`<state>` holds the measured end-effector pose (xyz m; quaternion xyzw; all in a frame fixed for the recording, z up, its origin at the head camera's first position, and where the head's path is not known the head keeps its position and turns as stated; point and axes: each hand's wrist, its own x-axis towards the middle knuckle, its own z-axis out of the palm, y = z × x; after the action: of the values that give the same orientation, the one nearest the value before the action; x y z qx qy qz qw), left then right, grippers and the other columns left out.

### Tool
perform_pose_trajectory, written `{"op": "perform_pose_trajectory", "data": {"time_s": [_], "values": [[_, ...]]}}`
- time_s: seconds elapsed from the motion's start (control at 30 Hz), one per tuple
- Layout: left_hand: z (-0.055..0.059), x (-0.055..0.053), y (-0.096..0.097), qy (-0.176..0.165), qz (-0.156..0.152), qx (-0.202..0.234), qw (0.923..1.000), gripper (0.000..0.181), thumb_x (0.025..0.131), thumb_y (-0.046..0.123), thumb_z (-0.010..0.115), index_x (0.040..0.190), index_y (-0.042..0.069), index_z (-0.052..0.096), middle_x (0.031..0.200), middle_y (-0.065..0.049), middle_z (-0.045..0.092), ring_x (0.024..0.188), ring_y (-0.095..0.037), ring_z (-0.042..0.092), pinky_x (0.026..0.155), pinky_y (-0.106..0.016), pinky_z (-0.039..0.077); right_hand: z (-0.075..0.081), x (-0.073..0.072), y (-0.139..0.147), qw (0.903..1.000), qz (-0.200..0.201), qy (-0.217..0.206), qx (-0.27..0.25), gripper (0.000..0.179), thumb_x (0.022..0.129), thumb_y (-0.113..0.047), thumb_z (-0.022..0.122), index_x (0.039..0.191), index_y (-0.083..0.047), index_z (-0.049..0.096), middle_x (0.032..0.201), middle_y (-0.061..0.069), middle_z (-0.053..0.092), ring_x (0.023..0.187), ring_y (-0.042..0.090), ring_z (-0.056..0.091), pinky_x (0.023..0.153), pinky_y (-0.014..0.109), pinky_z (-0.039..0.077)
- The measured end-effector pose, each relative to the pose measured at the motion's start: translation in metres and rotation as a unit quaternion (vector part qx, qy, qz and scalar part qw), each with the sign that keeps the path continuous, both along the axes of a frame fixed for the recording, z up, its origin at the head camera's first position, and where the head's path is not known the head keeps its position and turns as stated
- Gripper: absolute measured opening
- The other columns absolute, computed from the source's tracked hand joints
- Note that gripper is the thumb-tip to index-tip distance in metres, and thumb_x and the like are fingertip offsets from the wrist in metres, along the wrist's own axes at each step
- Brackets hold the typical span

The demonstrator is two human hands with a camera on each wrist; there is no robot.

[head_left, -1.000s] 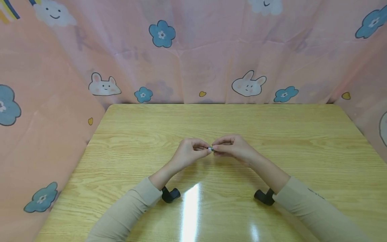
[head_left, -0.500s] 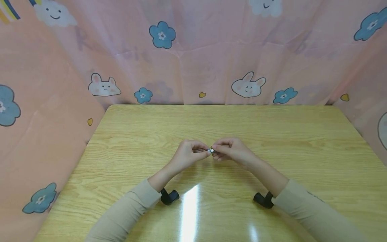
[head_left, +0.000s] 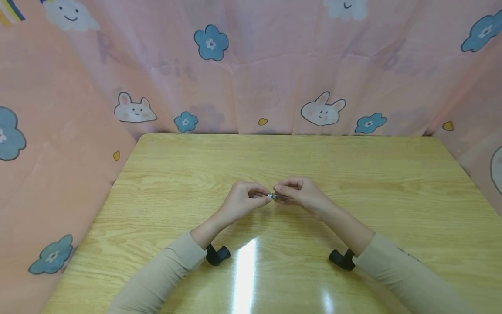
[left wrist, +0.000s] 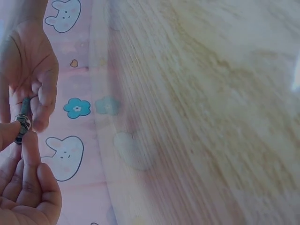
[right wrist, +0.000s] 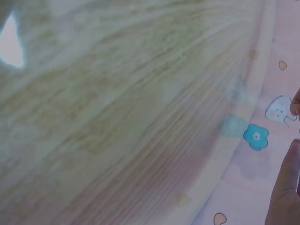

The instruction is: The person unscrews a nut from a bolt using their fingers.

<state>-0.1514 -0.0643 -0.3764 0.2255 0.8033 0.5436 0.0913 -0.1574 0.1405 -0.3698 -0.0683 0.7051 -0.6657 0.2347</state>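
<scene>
A small metal bolt (left wrist: pixel 26 105) with a shiny nut (left wrist: pixel 23 123) on it is held up between the two hands, over the middle of the table. My left hand (head_left: pixel 242 201) pinches the head end between thumb and fingertip, so the head is partly covered. The threaded end points at my right hand (head_left: pixel 303 195). In the left wrist view, the right thumb and fingers curve either side of the threads and nut, with a visible gap around them. The right wrist view catches only fingers at its right edge; the bolt is out of that frame.
A light wood-grain table (head_left: pixel 188 157) spreads under both arms, with a bright glare strip near its front. Pink printed cloth (head_left: pixel 251 78) hangs behind and at the sides. Black wrist-mounted pieces (head_left: pixel 217 255) stick out by the sleeve cuffs.
Over the last second the right fingertips have shifted and loosened around the bolt, leaving more of its metal showing. The left hand keeps its pinch in nearly the same place.
</scene>
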Motion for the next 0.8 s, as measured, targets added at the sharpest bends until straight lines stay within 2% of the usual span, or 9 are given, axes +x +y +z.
{"op": "perform_pose_trajectory", "data": {"time_s": [0.13, 0.27, 0.37, 0.53, 0.7, 0.8], "values": [[0.002, 0.001, -0.001, -0.004, 0.000, 0.003, 1.0000, 0.015, 0.085, 0.011, 0.068, 0.095, 0.000, 0.070, 0.090, -0.006, 0.069, 0.080, -0.013, 0.065, 0.072, -0.024, 0.053, 0.000, 0.001, -0.002, 0.9999, 0.007, 0.001, 0.011, 0.035, 0.091, -0.016, 0.062, 0.110, 0.012, 0.057, 0.094, 0.016, 0.068, 0.083, 0.021, 0.066, 0.083, 0.042, 0.051], [0.002, 0.001, -0.001, -0.012, -0.002, 0.009, 0.9999, 0.016, 0.085, 0.012, 0.068, 0.095, 0.000, 0.070, 0.090, -0.007, 0.069, 0.081, -0.014, 0.065, 0.072, -0.025, 0.053, 0.001, 0.002, -0.001, 0.9991, 0.011, 0.031, 0.028, 0.033, 0.085, -0.011, 0.068, 0.109, 0.009, 0.059, 0.098, 0.012, 0.067, 0.090, 0.022, 0.064, 0.085, 0.038, 0.051], [0.001, 0.001, -0.001, -0.014, 0.001, 0.009, 0.9999, 0.015, 0.085, 0.012, 0.068, 0.094, 0.000, 0.070, 0.090, -0.007, 0.069, 0.080, -0.014, 0.064, 0.072, -0.025, 0.053, 0.001, 0.002, 0.000, 0.9985, 0.010, 0.041, 0.034, 0.039, 0.082, -0.009, 0.071, 0.113, 0.009, 0.057, 0.101, 0.008, 0.065, 0.093, 0.020, 0.062, 0.085, 0.033, 0.049], [0.003, 0.003, 0.000, -0.016, 0.005, 0.011, 0.9998, 0.014, 0.085, 0.009, 0.068, 0.094, -0.002, 0.070, 0.090, -0.010, 0.069, 0.080, -0.016, 0.064, 0.072, -0.025, 0.053, 0.001, 0.001, -0.001, 1.0000, 0.003, 0.003, -0.006, 0.040, 0.088, -0.013, 0.065, 0.117, 0.012, 0.052, 0.094, 0.006, 0.067, 0.085, 0.016, 0.064, 0.084, 0.035, 0.051], [0.022, 0.013, 0.001, -0.017, 0.000, 0.010, 0.9998, 0.013, 0.086, 0.003, 0.065, 0.094, -0.007, 0.068, 0.090, -0.014, 0.068, 0.081, -0.020, 0.064, 0.073, -0.026, 0.053, -0.001, 0.000, -0.002, 0.9992, 0.003, -0.030, -0.027, 0.025, 0.091, -0.012, 0.060, 0.106, 0.008, 0.058, 0.085, 0.004, 0.068, 0.075, 0.013, 0.065, 0.075, 0.028, 0.054], [0.030, 0.016, 0.001, -0.021, 0.000, 0.010, 0.9997, 0.014, 0.086, 0.004, 0.065, 0.094, -0.007, 0.068, 0.090, -0.013, 0.068, 0.081, -0.018, 0.064, 0.073, -0.026, 0.053, -0.001, 0.000, -0.002, 0.9990, 0.002, -0.028, -0.034, 0.022, 0.089, -0.008, 0.062, 0.105, 0.007, 0.059, 0.087, 0.004, 0.068, 0.079, 0.014, 0.065, 0.078, 0.031, 0.053]]}}
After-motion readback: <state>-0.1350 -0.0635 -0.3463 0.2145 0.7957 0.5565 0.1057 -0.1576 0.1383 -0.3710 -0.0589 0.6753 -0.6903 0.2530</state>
